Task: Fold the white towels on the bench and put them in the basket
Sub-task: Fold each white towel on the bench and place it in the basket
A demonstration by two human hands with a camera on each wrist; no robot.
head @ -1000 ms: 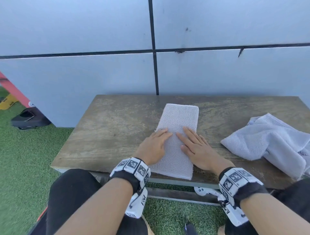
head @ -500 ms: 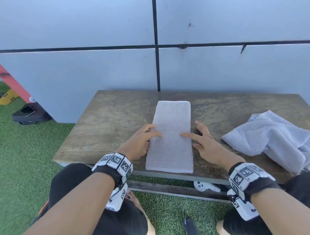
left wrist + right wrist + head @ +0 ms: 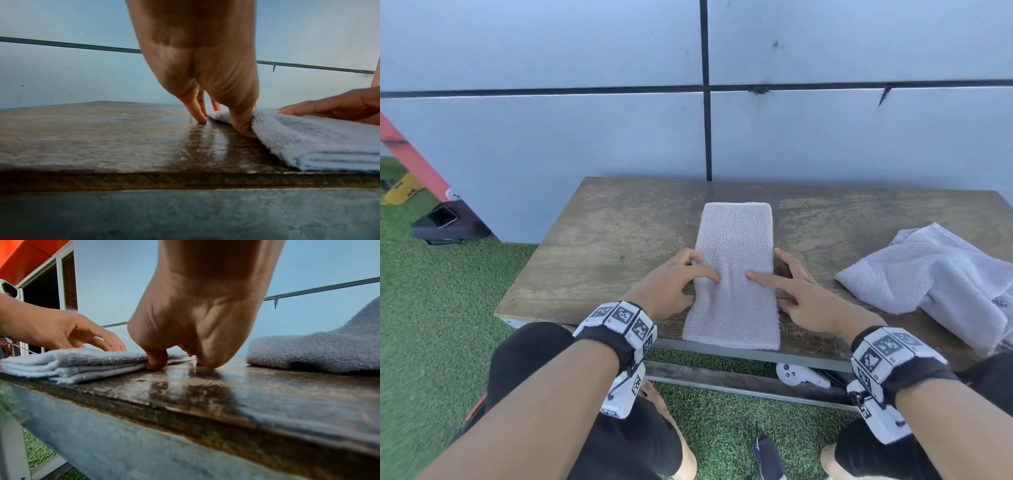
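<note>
A white towel (image 3: 734, 240) folded into a long narrow strip lies lengthwise in the middle of the wooden bench (image 3: 602, 246), its near end at the front edge. My left hand (image 3: 698, 274) pinches its left edge, index finger on top and thumb (image 3: 244, 129) tucked at the edge. My right hand (image 3: 770, 286) pinches the right edge the same way, thumb (image 3: 156, 363) against the layers. The cloth puckers slightly between the two index fingers. A second white towel (image 3: 935, 270) lies crumpled at the bench's right end. No basket is in view.
A grey panelled wall (image 3: 619, 137) stands right behind the bench. Artificial grass (image 3: 431, 308) surrounds it. A white controller (image 3: 801, 375) lies under the bench, and a black case (image 3: 448, 222) and a red beam (image 3: 410, 157) are at the far left.
Both hands slid off the top of the towel to its side edges. Flat palms gave way to pinches with index fingers on top, and the strip was straightened.
</note>
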